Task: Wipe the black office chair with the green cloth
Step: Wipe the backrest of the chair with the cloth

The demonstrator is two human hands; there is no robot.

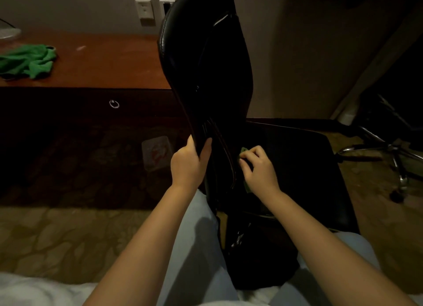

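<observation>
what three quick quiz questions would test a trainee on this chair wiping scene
1. True or false: the left hand grips the edge of the black office chair.
2. Which hand holds the green cloth against the chair? A. left hand B. right hand
3. Fill in: a second green cloth lies on the wooden ____.
Key: 1 true; 2 B; 3 desk.

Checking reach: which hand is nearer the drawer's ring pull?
Left. The left hand grips the chair back, below-right of the ring pull; the right hand holds the green cloth farther right.
</observation>
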